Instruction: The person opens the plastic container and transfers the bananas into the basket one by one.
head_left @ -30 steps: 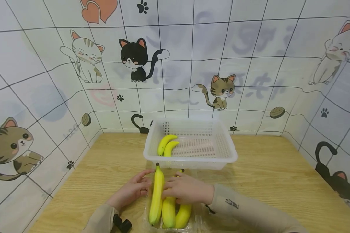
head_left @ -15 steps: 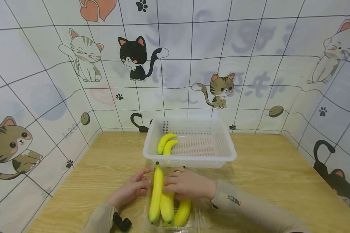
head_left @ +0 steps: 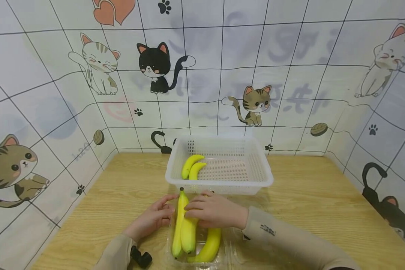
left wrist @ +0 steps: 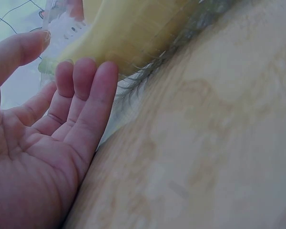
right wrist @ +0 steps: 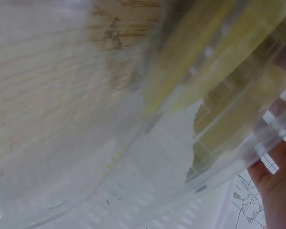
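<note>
On the wood-grain tabletop [head_left: 307,198], a clear plastic box [head_left: 224,249] is sitting right in front of me, thin-walled, glossy, with ribbed sides. It's containing smooth, waxy-looking yellow bananas: the left banana [head_left: 177,240] is lying nearly straight, dark stem pointing away; the curved banana [head_left: 212,247] is bending along the right side. My right hand [head_left: 219,210] is gripping the middle banana [head_left: 189,238] from above, fingers curling over its far half, stem end hidden. That banana is pressing against the left banana, between my two hands, blunt tip facing me. My left hand [head_left: 155,217] is holding nothing; its fingers are bending loosely, fingertips resting at the box's left wall, just beside the left banana. Beyond the box, a white perforated plastic basket [head_left: 222,183] is holding two small curved bananas [head_left: 191,165] at its left end. Right wrist view is showing mostly blurry clear plastic.
</note>
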Tool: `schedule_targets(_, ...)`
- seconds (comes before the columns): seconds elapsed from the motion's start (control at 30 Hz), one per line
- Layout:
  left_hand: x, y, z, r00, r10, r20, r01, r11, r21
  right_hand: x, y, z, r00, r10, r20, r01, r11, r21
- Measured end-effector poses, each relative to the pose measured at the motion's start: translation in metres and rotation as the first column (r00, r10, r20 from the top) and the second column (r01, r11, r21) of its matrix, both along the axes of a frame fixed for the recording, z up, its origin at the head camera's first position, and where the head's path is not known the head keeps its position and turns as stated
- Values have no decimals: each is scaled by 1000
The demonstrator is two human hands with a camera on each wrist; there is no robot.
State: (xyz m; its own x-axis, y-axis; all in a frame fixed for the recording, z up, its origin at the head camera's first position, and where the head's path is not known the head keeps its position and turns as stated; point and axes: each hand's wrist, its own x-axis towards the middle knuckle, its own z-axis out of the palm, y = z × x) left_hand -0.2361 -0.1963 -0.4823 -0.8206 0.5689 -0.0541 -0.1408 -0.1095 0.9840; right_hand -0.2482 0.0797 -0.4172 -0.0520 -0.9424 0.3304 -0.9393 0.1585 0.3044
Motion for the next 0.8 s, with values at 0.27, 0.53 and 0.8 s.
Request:
schedule_targets(0.27, 1, -1, -1, 1000, -13, -5, 13, 1000, 0, 0, -3, 1, 999, 37, 3, -37, 999, 15)
schedule_targets(0.53, 0, -1, -2, 1000, -7, -4, 7, 1000, 4, -1, -6, 3, 996, 87, 24, -87, 996, 14)
schedule_targets(0.8, 1, -1, 0, 1000, 2, -2, -2, 1000, -14, -1, -8, 4, 995, 94, 17, -94, 994, 48)
